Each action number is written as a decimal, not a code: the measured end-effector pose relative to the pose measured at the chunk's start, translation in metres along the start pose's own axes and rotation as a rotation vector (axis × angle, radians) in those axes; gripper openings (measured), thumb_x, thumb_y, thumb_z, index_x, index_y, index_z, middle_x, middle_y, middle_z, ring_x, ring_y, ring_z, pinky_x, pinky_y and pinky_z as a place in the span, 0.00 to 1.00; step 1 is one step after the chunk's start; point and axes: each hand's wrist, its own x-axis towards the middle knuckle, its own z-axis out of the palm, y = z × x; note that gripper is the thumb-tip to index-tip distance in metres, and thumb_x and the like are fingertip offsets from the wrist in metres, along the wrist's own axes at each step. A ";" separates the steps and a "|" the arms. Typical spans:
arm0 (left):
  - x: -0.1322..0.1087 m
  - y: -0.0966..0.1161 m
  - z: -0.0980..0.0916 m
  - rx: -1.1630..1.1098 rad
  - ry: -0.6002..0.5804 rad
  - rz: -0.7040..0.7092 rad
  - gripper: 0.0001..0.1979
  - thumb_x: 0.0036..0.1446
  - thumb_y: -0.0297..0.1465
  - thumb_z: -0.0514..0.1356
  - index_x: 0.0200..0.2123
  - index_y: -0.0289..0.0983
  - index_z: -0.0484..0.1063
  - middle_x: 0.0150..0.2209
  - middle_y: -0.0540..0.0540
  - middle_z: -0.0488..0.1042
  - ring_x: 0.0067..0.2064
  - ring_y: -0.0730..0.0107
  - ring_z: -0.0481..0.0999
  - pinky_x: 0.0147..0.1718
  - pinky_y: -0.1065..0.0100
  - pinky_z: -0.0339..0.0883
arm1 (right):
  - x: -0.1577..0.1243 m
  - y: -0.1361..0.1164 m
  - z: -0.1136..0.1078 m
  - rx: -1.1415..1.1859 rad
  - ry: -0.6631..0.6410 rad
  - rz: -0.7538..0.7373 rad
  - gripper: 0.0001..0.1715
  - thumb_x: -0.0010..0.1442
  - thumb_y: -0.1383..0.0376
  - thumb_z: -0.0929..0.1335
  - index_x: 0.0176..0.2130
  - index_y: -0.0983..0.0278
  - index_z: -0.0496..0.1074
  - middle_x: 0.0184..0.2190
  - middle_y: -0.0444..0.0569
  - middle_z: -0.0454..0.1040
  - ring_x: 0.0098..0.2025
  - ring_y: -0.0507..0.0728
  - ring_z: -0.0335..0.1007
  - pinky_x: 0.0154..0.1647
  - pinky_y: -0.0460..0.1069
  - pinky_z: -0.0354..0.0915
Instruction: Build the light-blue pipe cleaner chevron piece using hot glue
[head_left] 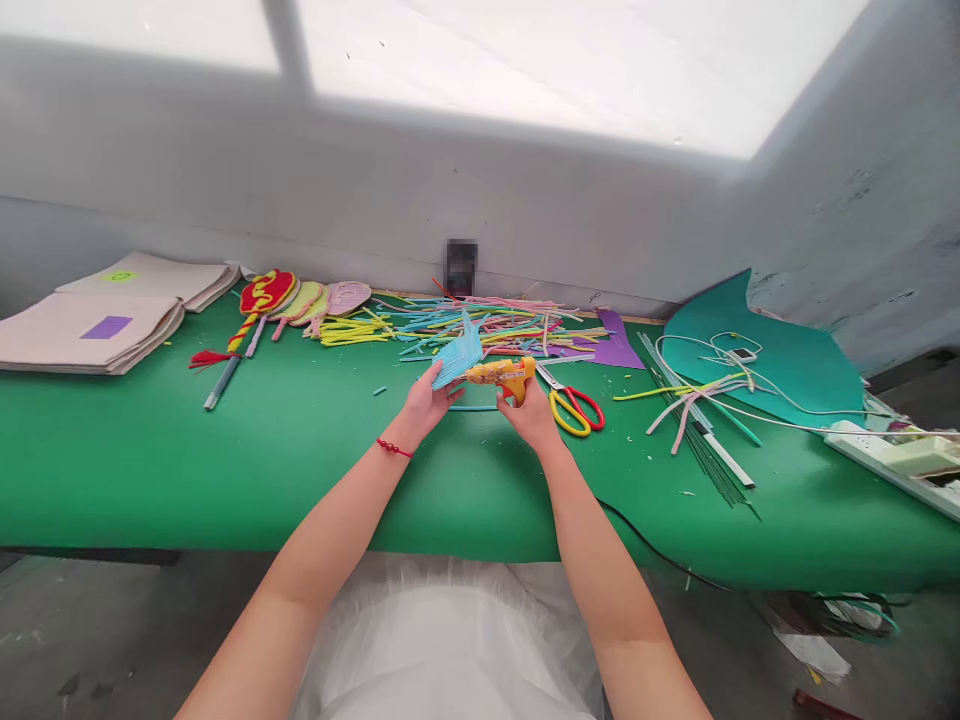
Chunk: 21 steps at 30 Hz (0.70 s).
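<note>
My left hand (pixel 427 408) is closed on a light blue piece (pixel 459 356) that looks built up from rows of fuzzy stems. In my right hand (pixel 531 412) is a yellow hot glue gun (pixel 504 374), its nozzle pointing left at the lower edge of the blue piece. Whether the nozzle touches it I cannot tell. Right of the glue gun lie scissors (pixel 576 410) with one yellow and one red handle. Behind both hands spreads a pile of colourful pipe cleaners (pixel 517 328). A single blue stem (pixel 474 408) lies on the table between my hands.
Stacked paper sheets (pixel 90 335) lie at the left, beside finished fuzzy fans (pixel 268 292). Purple sheet (pixel 619 340) and teal sheet (pixel 780 360) rest toward the back right. Thin wires (pixel 709 450), a white cable and a power strip (pixel 892 455) occupy the right side of the green table (pixel 247 480).
</note>
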 end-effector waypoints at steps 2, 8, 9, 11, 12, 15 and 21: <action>0.000 0.000 0.000 -0.008 -0.002 0.007 0.09 0.63 0.30 0.53 0.37 0.35 0.73 0.35 0.46 0.78 0.34 0.69 0.76 0.39 0.65 0.67 | 0.001 0.001 0.000 -0.006 0.006 -0.007 0.24 0.52 0.55 0.66 0.46 0.63 0.64 0.27 0.43 0.66 0.25 0.53 0.60 0.27 0.49 0.59; 0.000 0.000 0.000 -0.012 0.000 0.000 0.10 0.62 0.30 0.52 0.36 0.35 0.73 0.34 0.45 0.79 0.34 0.68 0.77 0.39 0.66 0.66 | 0.002 0.006 0.000 0.000 0.015 -0.011 0.24 0.52 0.55 0.66 0.46 0.63 0.64 0.29 0.44 0.67 0.26 0.54 0.61 0.28 0.50 0.60; 0.000 0.000 0.000 -0.010 -0.001 0.003 0.10 0.62 0.30 0.52 0.36 0.35 0.73 0.35 0.45 0.79 0.34 0.68 0.77 0.39 0.65 0.66 | 0.002 0.007 0.000 0.006 0.015 -0.011 0.24 0.52 0.55 0.66 0.47 0.63 0.63 0.29 0.44 0.68 0.26 0.54 0.61 0.28 0.50 0.60; 0.000 0.000 0.000 -0.003 -0.004 0.006 0.10 0.62 0.30 0.52 0.37 0.35 0.73 0.35 0.45 0.79 0.35 0.67 0.77 0.39 0.65 0.66 | 0.002 0.008 0.000 0.013 0.014 -0.008 0.25 0.52 0.56 0.66 0.47 0.63 0.63 0.29 0.44 0.68 0.25 0.54 0.61 0.28 0.50 0.61; 0.000 0.000 0.000 -0.001 -0.005 0.004 0.10 0.62 0.30 0.53 0.38 0.35 0.73 0.36 0.44 0.79 0.35 0.67 0.77 0.40 0.65 0.66 | 0.003 0.008 -0.001 0.013 0.014 -0.006 0.25 0.52 0.56 0.66 0.47 0.63 0.64 0.29 0.44 0.67 0.25 0.54 0.60 0.28 0.50 0.61; 0.001 0.000 -0.001 0.004 -0.009 -0.003 0.10 0.62 0.30 0.53 0.40 0.34 0.73 0.37 0.44 0.79 0.36 0.66 0.77 0.40 0.65 0.66 | 0.003 0.008 -0.001 0.009 0.014 0.004 0.25 0.51 0.55 0.66 0.47 0.63 0.64 0.29 0.44 0.67 0.26 0.54 0.61 0.28 0.50 0.61; 0.001 0.001 -0.002 0.009 -0.040 -0.013 0.13 0.62 0.31 0.52 0.45 0.34 0.72 0.39 0.42 0.79 0.39 0.65 0.78 0.40 0.65 0.66 | 0.004 0.007 -0.005 0.035 0.029 0.024 0.23 0.51 0.55 0.66 0.45 0.63 0.62 0.30 0.44 0.67 0.26 0.54 0.62 0.30 0.51 0.62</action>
